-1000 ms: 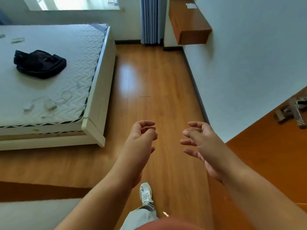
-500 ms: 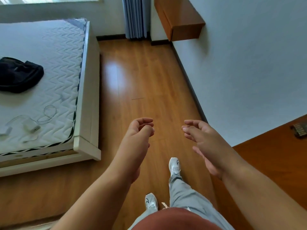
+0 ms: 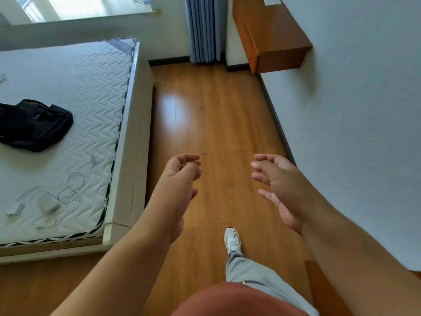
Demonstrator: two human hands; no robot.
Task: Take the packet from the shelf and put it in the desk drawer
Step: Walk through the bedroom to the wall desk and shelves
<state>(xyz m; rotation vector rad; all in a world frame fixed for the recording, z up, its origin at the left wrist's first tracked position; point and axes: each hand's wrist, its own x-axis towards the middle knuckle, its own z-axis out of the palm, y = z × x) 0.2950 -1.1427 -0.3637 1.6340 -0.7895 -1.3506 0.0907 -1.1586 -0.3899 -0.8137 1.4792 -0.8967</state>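
A black bag (image 3: 34, 125) lies on the bed (image 3: 68, 92), its left part cut off by the frame edge; a small mark on it is too blurred to read. Nearer the foot of the mattress lie two small white chargers (image 3: 49, 206) with thin white cables looped around them. The left hand (image 3: 180, 176) is held out over the wooden floor (image 3: 205, 110), its fingers curled loosely together with nothing in them. One white shoe (image 3: 232, 240) shows below, with a dark curved logo on it; the other foot is hidden. The right hand (image 3: 282, 185) is also raised, fingers spread apart and empty. One wooden wall shelf (image 3: 273, 39) hangs at the upper right, its top cut off; a pale flat thing (image 3: 270, 0) lies on it, possibly the packet, too cropped to be sure. No desk drawer can be made out.
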